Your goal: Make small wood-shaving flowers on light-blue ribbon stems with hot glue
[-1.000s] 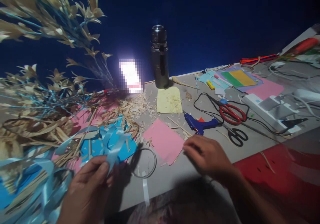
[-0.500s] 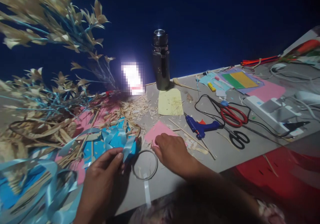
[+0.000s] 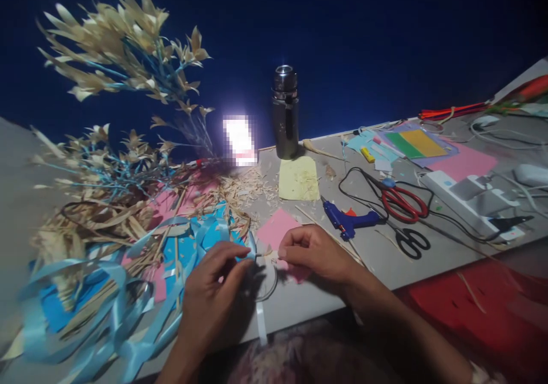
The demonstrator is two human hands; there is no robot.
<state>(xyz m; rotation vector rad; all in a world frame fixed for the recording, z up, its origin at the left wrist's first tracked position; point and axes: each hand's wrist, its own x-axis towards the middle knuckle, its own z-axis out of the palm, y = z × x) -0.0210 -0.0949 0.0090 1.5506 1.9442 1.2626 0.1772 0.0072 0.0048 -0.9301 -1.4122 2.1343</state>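
Note:
My left hand (image 3: 214,287) pinches the end of a light blue ribbon (image 3: 250,246) near the table's front edge. My right hand (image 3: 314,253) is closed in a pinch just to its right, holding a small pale scrap (image 3: 270,254) against the ribbon end. Both hands meet above a clear tape ring (image 3: 269,284) lying on the grey table (image 3: 385,264). A pink paper sheet (image 3: 276,227) lies just behind my right hand. Loose loops of the same blue ribbon (image 3: 85,321) pile up at the lower left.
Dried leafy branches (image 3: 115,87) with blue stems fill the left. A dark metal flask (image 3: 285,113), yellow paper (image 3: 298,178), blue glue gun (image 3: 346,219), red scissors (image 3: 400,201), black scissors (image 3: 409,240), a white power strip (image 3: 471,195) and coloured paper sheets (image 3: 411,141) lie further back and right. A red surface (image 3: 479,310) lies at lower right.
My right hand moved left from beside the glue gun to meet my left hand. My left hand brought the ribbon end right, over the tape ring. The view shifted slightly.

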